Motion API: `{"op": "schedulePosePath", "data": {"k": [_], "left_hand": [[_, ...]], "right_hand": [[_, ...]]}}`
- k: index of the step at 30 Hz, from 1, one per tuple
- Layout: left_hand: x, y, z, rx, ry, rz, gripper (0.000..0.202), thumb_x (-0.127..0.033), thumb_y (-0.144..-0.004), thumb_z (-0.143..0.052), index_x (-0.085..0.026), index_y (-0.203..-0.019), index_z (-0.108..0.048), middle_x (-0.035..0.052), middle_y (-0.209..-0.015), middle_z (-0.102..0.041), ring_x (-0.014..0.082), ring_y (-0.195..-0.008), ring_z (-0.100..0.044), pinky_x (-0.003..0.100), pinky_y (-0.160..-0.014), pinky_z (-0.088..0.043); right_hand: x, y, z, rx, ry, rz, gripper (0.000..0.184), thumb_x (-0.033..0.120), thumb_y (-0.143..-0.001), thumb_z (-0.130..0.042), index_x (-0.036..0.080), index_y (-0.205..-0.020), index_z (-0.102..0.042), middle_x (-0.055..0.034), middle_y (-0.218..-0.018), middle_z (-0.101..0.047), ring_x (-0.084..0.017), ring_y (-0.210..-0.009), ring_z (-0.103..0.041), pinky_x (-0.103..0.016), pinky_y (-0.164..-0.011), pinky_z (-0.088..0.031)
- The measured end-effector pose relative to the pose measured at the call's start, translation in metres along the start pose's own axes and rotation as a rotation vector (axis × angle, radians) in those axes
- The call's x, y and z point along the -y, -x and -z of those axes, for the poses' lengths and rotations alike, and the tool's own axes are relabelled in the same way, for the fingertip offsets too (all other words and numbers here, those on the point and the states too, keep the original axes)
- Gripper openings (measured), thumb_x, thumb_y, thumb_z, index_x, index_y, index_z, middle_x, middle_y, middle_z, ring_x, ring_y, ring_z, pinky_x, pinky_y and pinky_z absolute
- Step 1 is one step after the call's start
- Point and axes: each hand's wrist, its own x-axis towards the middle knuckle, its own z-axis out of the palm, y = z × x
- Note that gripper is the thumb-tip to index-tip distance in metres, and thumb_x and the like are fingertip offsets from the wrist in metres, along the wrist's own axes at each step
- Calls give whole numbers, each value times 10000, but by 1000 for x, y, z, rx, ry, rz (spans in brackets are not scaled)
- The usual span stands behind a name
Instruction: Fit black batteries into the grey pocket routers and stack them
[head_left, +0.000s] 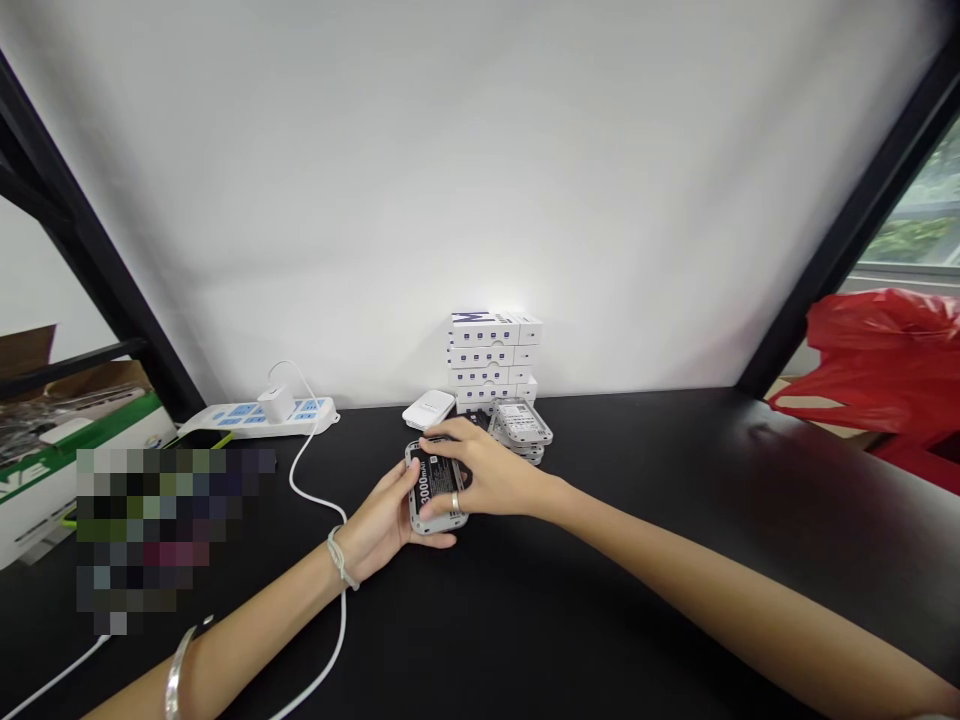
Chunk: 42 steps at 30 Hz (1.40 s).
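Left hand [382,525] and right hand [480,470] together, clamped on grey-framed battery-labelled device [435,490], black "3000mAh" label, partly covered. Just beyond: one smooth white unit [429,408], stack of grey-framed units [520,430], at least four white cardboard boxes [491,350], lowest hidden. Left, far: white power strip [255,417], white charger [276,404]; pixelated patch [172,530] obscures nearby items.

Black battery [437,474] in a grey casing: large white print "3000mAh" ran along its label, the final letters hard to make out; finer print beside it was too small to read. Top white box [487,330] of the stack, at 12 o'clock from the battery: purple mark, possibly "M". Green-and-white carton [45,510], 9 o'clock: partial letters, perhaps "VE". Power strip [217,420]: blue labels illegible.
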Motion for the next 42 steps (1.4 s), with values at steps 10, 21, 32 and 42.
{"op": "schedulePosePath", "data": {"k": [10,21,32,42], "left_hand": [[2,-3,-4,-37,49,-12,411,-450,-766,-536,-305,-1144,-464,30,-1125,-588,174,-1001,-601,363,-918,-546],[-5,0,-11,100,-80,35,495,-571,-765,-339,-321,-1185,-417,70,-1179,-564,281,-1083,-567,549,-1066,-333],[-4,-4,-10,83,-126,73,473,-549,-764,-376,-267,-1138,-448,82,-1076,-600,281,-1034,-584,520,-1019,-377],[-6,-5,-12,46,-175,107,447,-523,-770,-362,-243,-1103,-467,68,-983,-608,245,-979,-596,457,-982,-421]], "right_hand": [[22,13,3,35,351,121,933,548,-598,-634,59,-1341,-351,-148,-1278,-275,-252,-1187,-269,-403,-997,-357],[-61,71,69,-179,-381,-65,427,388,-816,-496,85,-1114,-527,-76,-1052,-506,-22,-914,-523,-115,-796,-472],[-156,85,81,-426,-71,-123,343,348,-773,-545,164,-1052,-624,-34,-1110,-507,-84,-1116,-467,-251,-977,-454],[-197,67,42,-162,-73,-232,511,114,-751,-355,202,-1228,-515,26,-1237,-398,-95,-1286,-306,-304,-1148,-298]]}}
